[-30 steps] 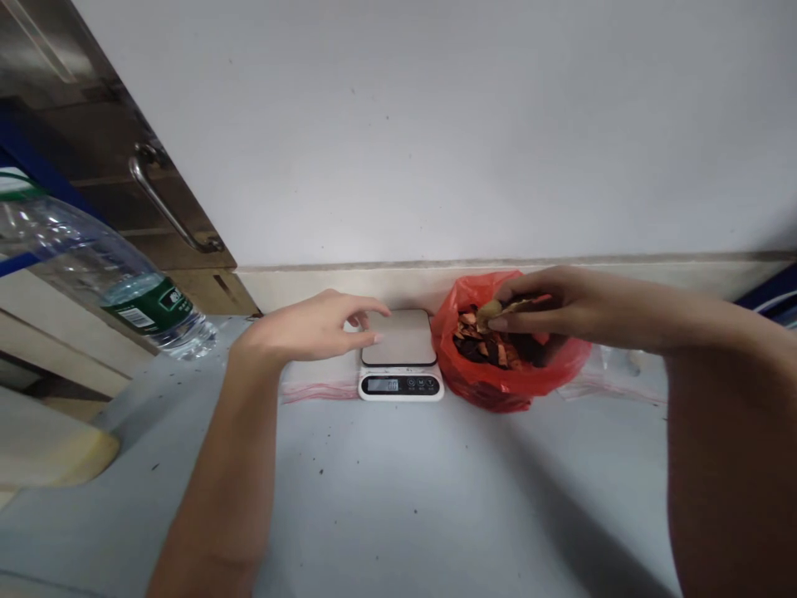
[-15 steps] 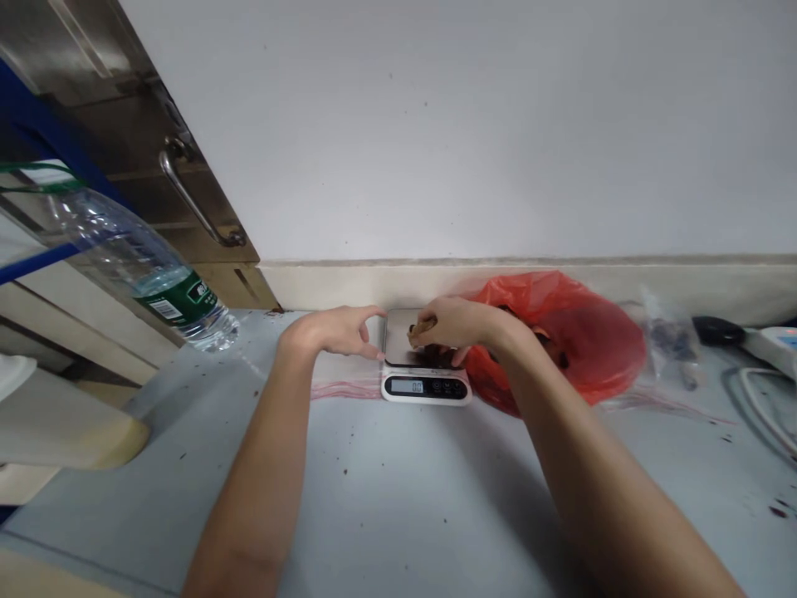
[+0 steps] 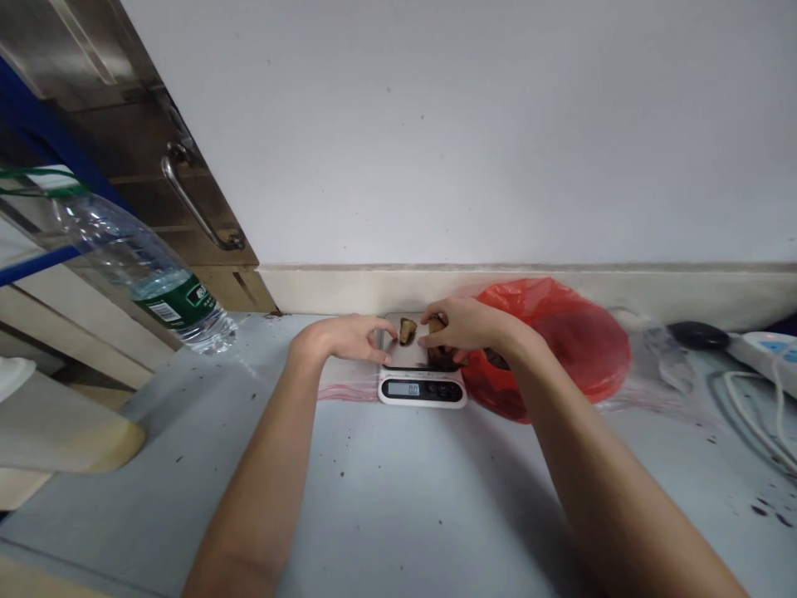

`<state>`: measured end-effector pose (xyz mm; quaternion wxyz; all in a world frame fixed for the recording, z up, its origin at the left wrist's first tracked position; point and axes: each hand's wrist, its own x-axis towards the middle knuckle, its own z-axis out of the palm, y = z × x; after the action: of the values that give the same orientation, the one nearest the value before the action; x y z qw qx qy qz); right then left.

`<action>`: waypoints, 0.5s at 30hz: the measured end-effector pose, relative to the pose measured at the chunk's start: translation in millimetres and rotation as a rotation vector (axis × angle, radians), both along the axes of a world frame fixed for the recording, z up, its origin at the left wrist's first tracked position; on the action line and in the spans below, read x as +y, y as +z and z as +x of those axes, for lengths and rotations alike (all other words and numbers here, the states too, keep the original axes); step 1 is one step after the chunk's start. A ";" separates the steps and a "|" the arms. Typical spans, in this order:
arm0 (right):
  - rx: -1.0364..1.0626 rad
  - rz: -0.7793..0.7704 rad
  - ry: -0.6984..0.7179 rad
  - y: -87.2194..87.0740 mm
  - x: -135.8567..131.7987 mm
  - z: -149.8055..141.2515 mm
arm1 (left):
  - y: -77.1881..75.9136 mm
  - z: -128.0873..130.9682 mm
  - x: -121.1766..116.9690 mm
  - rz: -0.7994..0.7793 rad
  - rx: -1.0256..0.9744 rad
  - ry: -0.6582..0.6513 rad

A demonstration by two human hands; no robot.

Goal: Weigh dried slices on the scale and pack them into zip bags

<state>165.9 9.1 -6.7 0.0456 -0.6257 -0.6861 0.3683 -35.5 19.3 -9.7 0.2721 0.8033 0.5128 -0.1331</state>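
Observation:
A small digital scale (image 3: 422,389) stands near the wall, its display reading 0.0. On its metal plate lies a brown, dried-looking chunk (image 3: 408,331). My left hand (image 3: 349,338) is at the plate's left edge, thumb and fingers apart, with nothing between them. Over the plate's right side, my right hand (image 3: 466,322) curls around more brown dried pieces (image 3: 441,355), partly hidden under its palm and fingers. Just right of the scale, a red plastic bag (image 3: 573,340) holds dark pieces, partly covered by my right forearm.
Clear zip bags (image 3: 349,386) lie left of the scale, with more clear plastic (image 3: 660,357) beyond the red bag. A white device with a cable (image 3: 765,353) is at the far right. A water bottle (image 3: 168,286) and a pale container (image 3: 68,423) are at the left.
The brown chunk that was at my right fingertips now lies released on the scale plate. My right fingers have drawn slightly right, and my left hand has shifted a little right.

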 end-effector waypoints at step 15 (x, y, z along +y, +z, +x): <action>0.115 0.251 0.050 6.1 1.2 9.4 | 20.9 -9.7 -6.0 0.012 0.125 0.142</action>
<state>175.2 10.4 -0.6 0.1535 -0.5754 -0.7385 0.3161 -45.2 13.3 11.2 0.2432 0.7568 0.5851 -0.1604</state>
